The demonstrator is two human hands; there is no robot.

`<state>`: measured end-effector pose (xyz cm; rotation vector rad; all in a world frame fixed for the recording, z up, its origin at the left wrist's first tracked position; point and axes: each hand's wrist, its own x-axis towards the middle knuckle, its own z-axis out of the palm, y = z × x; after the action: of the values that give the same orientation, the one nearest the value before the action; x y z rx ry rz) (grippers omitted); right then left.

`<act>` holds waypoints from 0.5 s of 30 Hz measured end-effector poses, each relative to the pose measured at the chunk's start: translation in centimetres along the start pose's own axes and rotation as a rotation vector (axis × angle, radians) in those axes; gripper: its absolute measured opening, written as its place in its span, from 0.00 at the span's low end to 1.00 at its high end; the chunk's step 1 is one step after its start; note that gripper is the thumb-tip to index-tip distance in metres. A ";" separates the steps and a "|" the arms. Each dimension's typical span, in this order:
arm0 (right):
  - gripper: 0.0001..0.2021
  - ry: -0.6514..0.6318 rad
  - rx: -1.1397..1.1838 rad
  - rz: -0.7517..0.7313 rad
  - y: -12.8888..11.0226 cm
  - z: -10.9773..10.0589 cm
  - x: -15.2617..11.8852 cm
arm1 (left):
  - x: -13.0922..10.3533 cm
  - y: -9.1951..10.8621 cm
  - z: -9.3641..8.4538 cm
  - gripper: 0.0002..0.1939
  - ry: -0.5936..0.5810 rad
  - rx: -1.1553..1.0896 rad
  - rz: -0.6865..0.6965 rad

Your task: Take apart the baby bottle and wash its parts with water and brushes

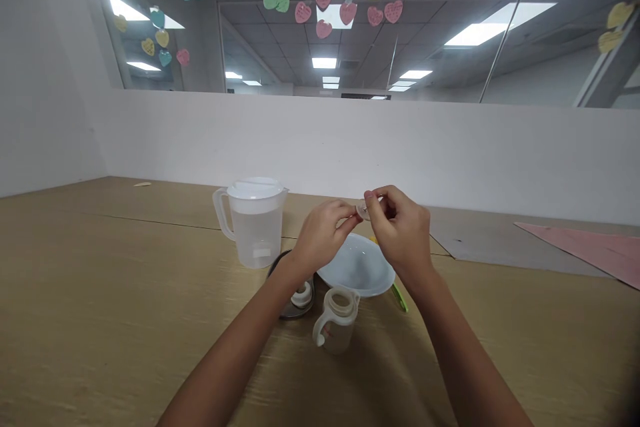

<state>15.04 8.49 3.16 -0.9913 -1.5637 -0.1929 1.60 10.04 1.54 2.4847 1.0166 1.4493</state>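
Between my two hands, above a white bowl (356,267), is a small clear piece (363,212). My left hand (326,232) pinches its left side between thumb and fingertips. The fingers of my right hand (401,227) are closed at its right side, touching it. Nearer to me stands a small translucent bottle (338,333) with a white handle and an open top. Just left of it, a dark round dish (295,310) holds a white ring-shaped part (302,295), partly hidden by my left forearm.
A lidded translucent pitcher (257,227) stands behind, on the left. A green tool (399,297) lies beside the bowl's right side. Grey (500,240) and pink sheets (590,247) lie at the right rear of the wooden table (125,313). A white wall (320,140) rises behind.
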 end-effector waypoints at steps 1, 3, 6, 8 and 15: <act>0.12 0.003 0.000 0.003 0.1 0.0 0.0 | 0.0 0.0 0.0 0.11 0.005 -0.009 -0.009; 0.14 0.009 0.003 0.001 0.2 0.0 0.1 | 0.1 0.1 -0.1 0.10 0.006 -0.025 -0.029; 0.17 0.052 0.019 -0.049 0.0 -0.3 0.1 | 0.1 -0.1 -0.1 0.09 0.008 -0.049 -0.046; 0.17 0.119 0.038 -0.087 -0.2 -0.7 0.1 | 0.1 -0.4 -0.1 0.08 0.018 -0.079 -0.029; 0.16 0.385 0.092 -0.066 -1.5 -3.2 0.5 | 0.2 -0.6 -0.3 0.09 0.011 -0.183 0.008</act>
<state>16.43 5.84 5.06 -0.7773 -1.2416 -0.3340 1.12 10.55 1.67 2.3577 0.8354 1.4866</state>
